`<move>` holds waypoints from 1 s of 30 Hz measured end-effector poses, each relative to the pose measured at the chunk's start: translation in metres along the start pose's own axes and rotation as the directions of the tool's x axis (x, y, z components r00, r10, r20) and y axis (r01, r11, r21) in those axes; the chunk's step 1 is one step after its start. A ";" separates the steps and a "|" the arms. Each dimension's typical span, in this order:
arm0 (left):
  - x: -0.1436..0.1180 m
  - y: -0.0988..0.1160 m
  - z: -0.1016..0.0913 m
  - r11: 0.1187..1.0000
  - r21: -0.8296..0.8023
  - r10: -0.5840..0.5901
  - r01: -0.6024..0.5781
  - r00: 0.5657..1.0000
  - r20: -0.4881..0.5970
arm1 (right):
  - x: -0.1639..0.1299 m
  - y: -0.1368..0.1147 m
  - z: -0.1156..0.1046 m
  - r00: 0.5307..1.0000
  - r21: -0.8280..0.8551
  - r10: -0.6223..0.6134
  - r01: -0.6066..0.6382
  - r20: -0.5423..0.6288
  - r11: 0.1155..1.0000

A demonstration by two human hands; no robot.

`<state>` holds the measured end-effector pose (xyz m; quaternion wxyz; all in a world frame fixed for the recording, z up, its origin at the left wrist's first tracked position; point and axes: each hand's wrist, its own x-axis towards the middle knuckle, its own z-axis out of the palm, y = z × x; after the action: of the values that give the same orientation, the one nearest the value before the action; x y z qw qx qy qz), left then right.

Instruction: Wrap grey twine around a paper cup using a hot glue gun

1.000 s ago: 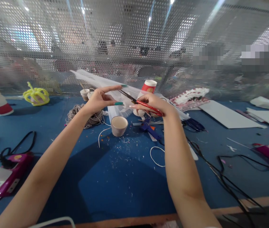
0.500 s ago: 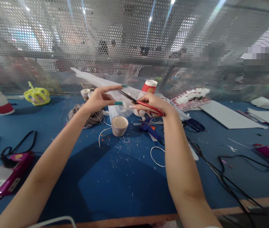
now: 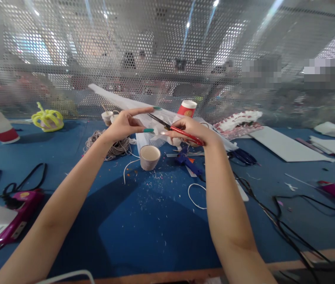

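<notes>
My right hand (image 3: 187, 132) grips red-handled scissors (image 3: 182, 134), their dark blades pointing left toward my other hand. Index finger and thumb stretched well apart, my left hand (image 3: 126, 124) is open around the blade tips. I cannot make out whether its lower fingers touch anything. Directly behind both hands spreads sheer white netting (image 3: 111, 94), with crumpled white bits near the right fingertips. Below the hands, a small pale cup (image 3: 150, 157) stands upright on the blue table (image 3: 132, 240). A bundle of grey-brown cord (image 3: 120, 148) lies beneath the left wrist, partly covered.
A blue glue gun (image 3: 189, 163) and a loop of white cord (image 3: 196, 196) lie by the right forearm. Magenta power strips (image 3: 25, 211) with black cables sit at both sides. Behind stand a red cup (image 3: 187, 108), a yellow fuzzy basket (image 3: 47, 119) and a perforated metal screen (image 3: 155, 39).
The view has shifted very slightly. Both hands and the scissors hold nearly the same position.
</notes>
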<state>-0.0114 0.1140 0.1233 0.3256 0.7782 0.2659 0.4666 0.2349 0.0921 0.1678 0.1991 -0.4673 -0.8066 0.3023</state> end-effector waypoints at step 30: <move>-0.001 0.003 0.002 0.999 -0.019 -0.035 0.036 0.999 0.028 | -0.002 -0.005 -0.001 1.000 -0.045 0.003 -0.002 0.023 0.999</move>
<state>-0.0094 0.1107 0.1242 0.3452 0.7766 0.2705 0.4524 0.2330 0.0889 0.1717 0.1788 -0.4691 -0.8150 0.2894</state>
